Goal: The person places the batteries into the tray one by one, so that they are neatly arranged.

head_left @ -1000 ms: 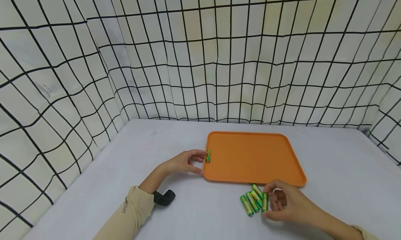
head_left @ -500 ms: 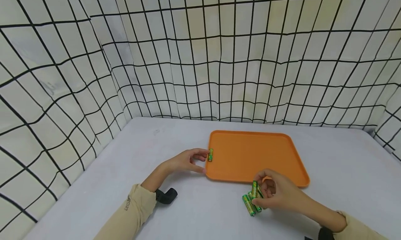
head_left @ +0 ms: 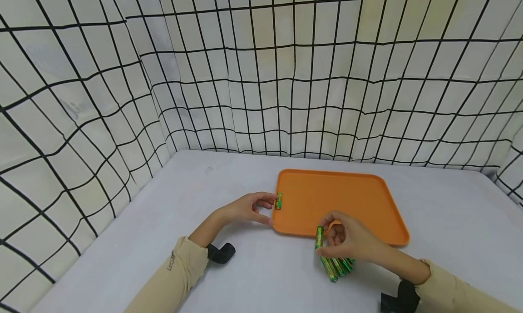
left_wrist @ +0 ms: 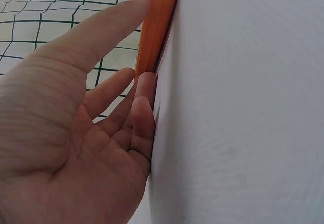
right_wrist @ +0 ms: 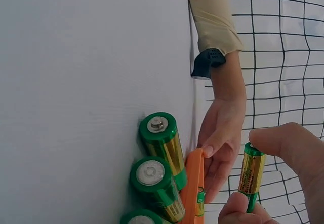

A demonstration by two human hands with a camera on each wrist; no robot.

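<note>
My right hand (head_left: pixel 353 240) pinches a green and gold battery (head_left: pixel 319 238) by its ends between thumb and finger, over the near edge of the orange tray (head_left: pixel 343 199). Below it, several more batteries (head_left: pixel 329 270) lie side by side on the table, partly hidden by the hand. The right wrist view shows the held battery (right_wrist: pixel 251 173) raised off the table. My left hand (head_left: pixel 249 208) rests against the tray's left side, its thumb and fingertips at the rim (left_wrist: pixel 158 32). One battery (head_left: pixel 278 201) lies inside the tray along that left edge.
A white cloth covers the table (head_left: pixel 229 176). Black netting (head_left: pixel 302 77) over white sheeting encloses the back and sides. Dark wrist mounts (head_left: pixel 221 253) sit at both cuffs.
My right hand has carried the pinched battery leftward and up, from the right side of the pile to its far left side. The left hand has stayed at the tray's edge.
</note>
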